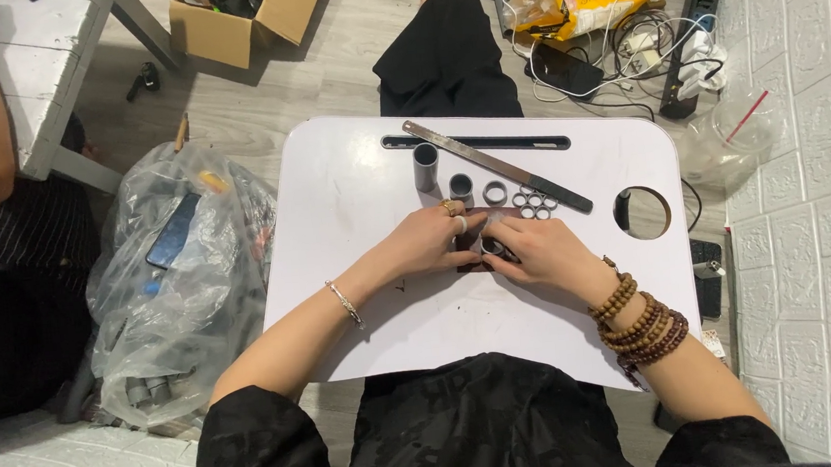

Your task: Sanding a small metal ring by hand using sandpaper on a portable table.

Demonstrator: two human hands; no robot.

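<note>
My left hand [428,244] presses flat on a dark block [472,256] at the lap table's [353,189] centre. My right hand [538,252] pinches a small grey ring [492,247] against it, below the loose rings [532,204].

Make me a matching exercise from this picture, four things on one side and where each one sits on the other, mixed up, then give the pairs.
Things:
1. ruler
2. tall tube
3. plastic bag
4. round hole

Places:
A. on the floor, left of the lap table
B. right edge of the lap table
C. lying slantwise across the far part of the table
D. upright beyond the left hand

Pairs: 1-C, 2-D, 3-A, 4-B
</note>
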